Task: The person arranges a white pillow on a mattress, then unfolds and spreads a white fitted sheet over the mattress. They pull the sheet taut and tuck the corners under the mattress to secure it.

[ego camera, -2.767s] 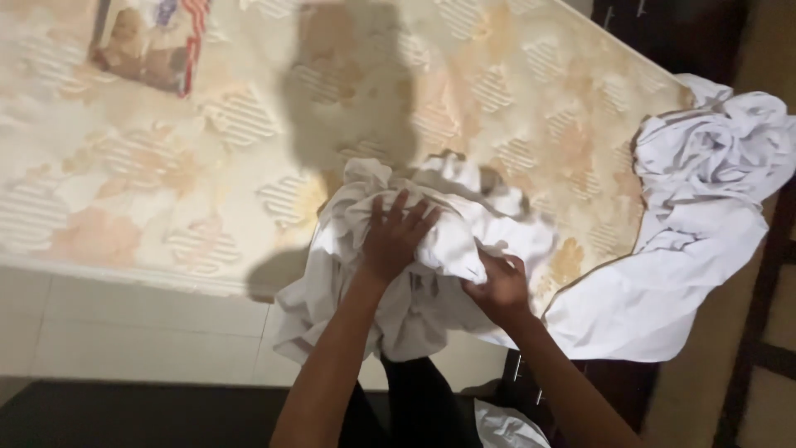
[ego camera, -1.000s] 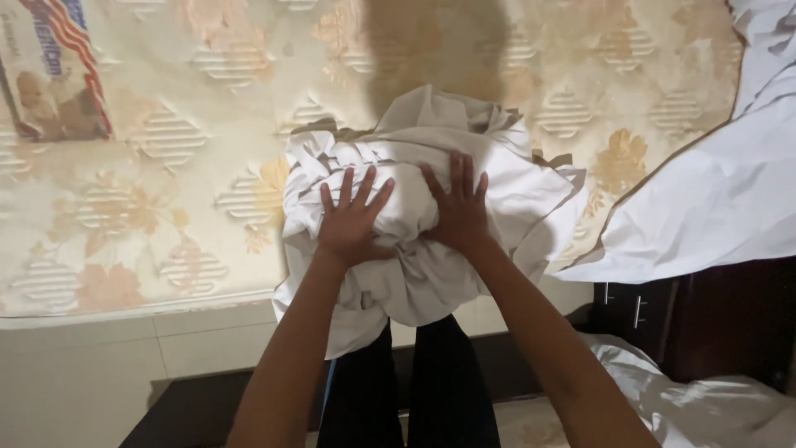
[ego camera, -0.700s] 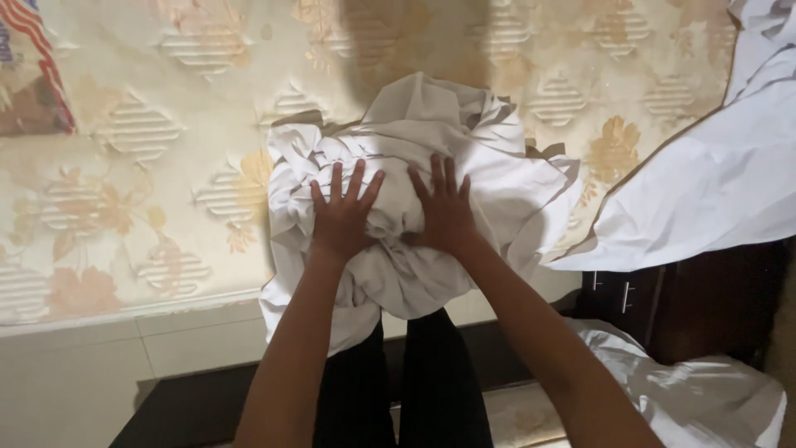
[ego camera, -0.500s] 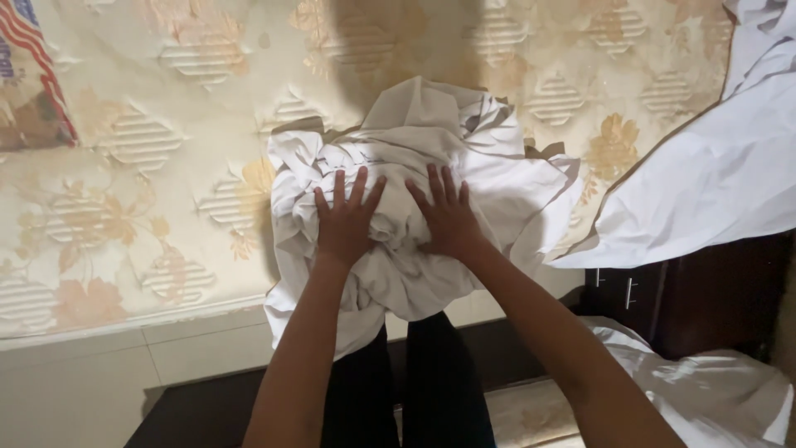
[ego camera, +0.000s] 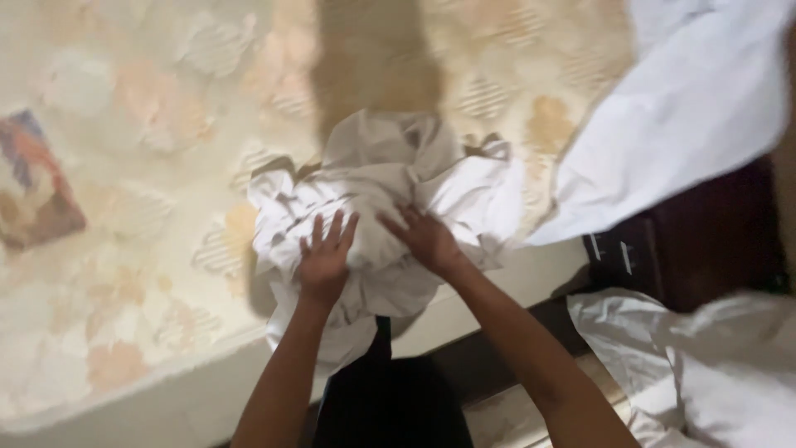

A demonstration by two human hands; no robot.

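A crumpled white garment (ego camera: pixel 390 195) lies at the near edge of a patterned mattress (ego camera: pixel 149 149), part of it hanging over the side. My left hand (ego camera: pixel 325 253) rests flat on the cloth with fingers spread. My right hand (ego camera: pixel 423 236) presses on the cloth just beside it, fingers pointing left. Neither hand grips the fabric. The picture is blurred by motion.
A large white sheet (ego camera: pixel 688 108) drapes over the mattress's right corner. More white cloth (ego camera: pixel 705 365) lies on the floor at lower right, by a dark wooden cabinet (ego camera: pixel 696 249). A colourful flat packet (ego camera: pixel 33 195) lies on the mattress at far left.
The view has swung, so the garment sits more central and the packet lower left. Both hands stay flat on the cloth, the right one turned more leftward.
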